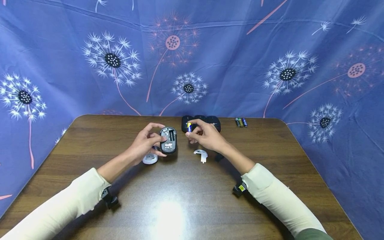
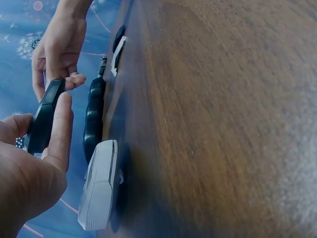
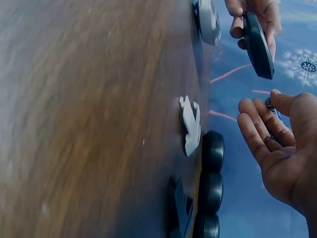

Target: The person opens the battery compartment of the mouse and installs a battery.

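Note:
My left hand (image 1: 147, 141) grips a black computer mouse (image 1: 168, 145) with its underside turned up toward the head view. The battery slot (image 1: 172, 135) in that underside is uncovered. To the right, my right hand (image 1: 208, 135) pinches a yellow-and-blue battery (image 1: 189, 127) upright between thumb and finger, apart from the mouse. A white mouse (image 1: 150, 159) lies on the table below my left hand. In front of my right hand is a white cover piece (image 1: 201, 155). Beside it, a black piece (image 3: 179, 208) is partly hidden by my right wrist in the head view.
A black three-part round object (image 1: 214, 123) stands at the table's back edge, behind my right hand. Three batteries (image 1: 241, 122) lie side by side to its right. The wooden table (image 1: 135, 203) meets a blue patterned cloth (image 1: 228, 66) at the back.

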`<state>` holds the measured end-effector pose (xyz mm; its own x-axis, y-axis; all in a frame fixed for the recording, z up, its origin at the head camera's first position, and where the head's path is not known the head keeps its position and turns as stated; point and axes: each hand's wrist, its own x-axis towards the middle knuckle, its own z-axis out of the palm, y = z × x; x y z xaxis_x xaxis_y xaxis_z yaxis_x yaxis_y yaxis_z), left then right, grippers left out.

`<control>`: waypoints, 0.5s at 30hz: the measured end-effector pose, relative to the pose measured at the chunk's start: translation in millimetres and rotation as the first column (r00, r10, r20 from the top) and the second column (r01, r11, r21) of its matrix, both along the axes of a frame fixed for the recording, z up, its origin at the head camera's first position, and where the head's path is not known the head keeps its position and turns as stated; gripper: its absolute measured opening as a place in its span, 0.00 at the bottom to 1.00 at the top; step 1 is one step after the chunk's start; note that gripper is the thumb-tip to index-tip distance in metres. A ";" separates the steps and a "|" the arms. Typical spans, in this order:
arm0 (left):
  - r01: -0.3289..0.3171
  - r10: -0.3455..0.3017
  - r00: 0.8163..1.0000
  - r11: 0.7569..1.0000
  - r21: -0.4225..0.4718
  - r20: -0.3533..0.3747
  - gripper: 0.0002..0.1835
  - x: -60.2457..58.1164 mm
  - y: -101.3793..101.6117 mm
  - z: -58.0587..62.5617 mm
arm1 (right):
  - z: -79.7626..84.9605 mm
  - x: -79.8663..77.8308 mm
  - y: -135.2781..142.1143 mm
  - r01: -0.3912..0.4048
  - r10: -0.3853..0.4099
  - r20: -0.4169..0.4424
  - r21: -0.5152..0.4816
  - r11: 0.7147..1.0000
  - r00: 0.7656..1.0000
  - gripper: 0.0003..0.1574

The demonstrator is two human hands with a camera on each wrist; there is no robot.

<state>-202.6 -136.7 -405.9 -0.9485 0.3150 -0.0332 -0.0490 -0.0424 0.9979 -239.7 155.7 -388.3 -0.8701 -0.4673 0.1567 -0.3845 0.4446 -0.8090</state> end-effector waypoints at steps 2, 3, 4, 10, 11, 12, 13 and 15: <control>-0.004 0.004 1.000 1.000 -0.007 0.000 0.32 0.5 0.2 -0.1 | 0.5 1.5 -3.9 -0.006 0.006 0.006 -0.008 1.000 1.000 0.37; -0.006 0.006 1.000 1.000 -0.011 -0.001 0.32 0.7 0.3 -0.4 | 0.7 2.1 -5.8 -0.008 0.008 0.012 -0.015 1.000 1.000 0.37; -0.009 0.009 1.000 1.000 -0.012 0.000 0.32 0.9 0.3 -0.3 | 0.6 2.7 -7.6 -0.011 0.011 0.018 -0.023 1.000 1.000 0.37; -0.003 0.003 1.000 1.000 -0.009 -0.008 0.32 1.1 1.7 -1.5 | 0.8 4.1 -17.1 -0.026 0.029 0.046 -0.077 0.997 0.999 0.38; -0.003 0.003 1.000 1.000 -0.011 -0.009 0.32 1.1 1.9 -1.8 | 1.1 4.2 -18.7 -0.030 0.033 0.046 -0.078 0.997 0.998 0.38; -0.003 0.003 1.000 1.000 -0.013 -0.009 0.32 1.1 2.1 -2.0 | 1.4 4.4 -20.4 -0.035 0.039 0.044 -0.078 0.996 0.998 0.37; -0.004 0.003 1.000 1.000 -0.013 -0.009 0.32 1.0 2.3 -2.2 | 1.3 4.4 -22.1 -0.039 0.043 0.041 -0.077 0.996 0.998 0.37; -0.003 0.003 1.000 1.000 -0.013 -0.008 0.32 1.0 2.6 -2.4 | 1.4 4.6 -24.9 -0.042 0.045 0.037 -0.076 0.996 0.998 0.37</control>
<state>-201.6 -134.1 -408.2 -0.9498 0.3113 -0.0295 -0.0408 -0.0295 0.9987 -235.1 130.8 -386.9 -0.8552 -0.4931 0.1598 -0.3702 0.3653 -0.8541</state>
